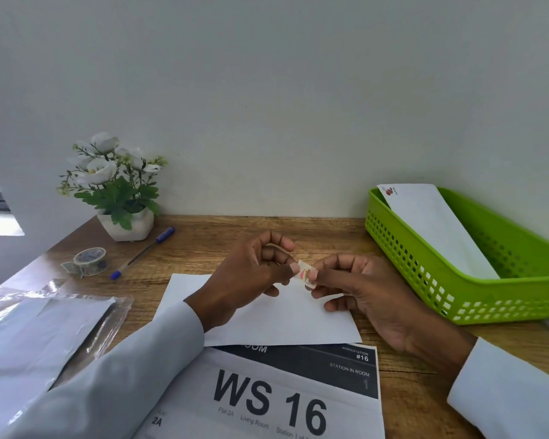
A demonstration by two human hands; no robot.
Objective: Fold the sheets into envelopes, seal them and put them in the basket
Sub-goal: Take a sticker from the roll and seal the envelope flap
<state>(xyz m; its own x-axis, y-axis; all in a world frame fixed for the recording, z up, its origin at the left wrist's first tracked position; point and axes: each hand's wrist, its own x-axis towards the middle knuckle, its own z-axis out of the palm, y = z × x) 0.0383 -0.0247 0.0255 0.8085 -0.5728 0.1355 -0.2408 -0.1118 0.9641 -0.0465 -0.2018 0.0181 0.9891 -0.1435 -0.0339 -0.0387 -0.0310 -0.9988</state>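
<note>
Folded envelope point(276, 315) lies flat on the wooden desk point(298, 239), below both hands. Left hand point(254, 270) and right hand point(362, 289) together pinch a small sticker point(306, 274) above it. Green basket point(425, 280) at right holds one sealed envelope point(438, 226).

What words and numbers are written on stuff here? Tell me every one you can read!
All on the workstation sign:
"WS 16"
"WORKSTATION #16"
"STATION IN ROOM", with a faint "1" below
"Flat 2A", "Living Room", "2A"
"Station", then cut off at the picture's edge
A top word half hidden by the white sheet.
Sticker, tape roll, envelope mark: too small to read.
</note>
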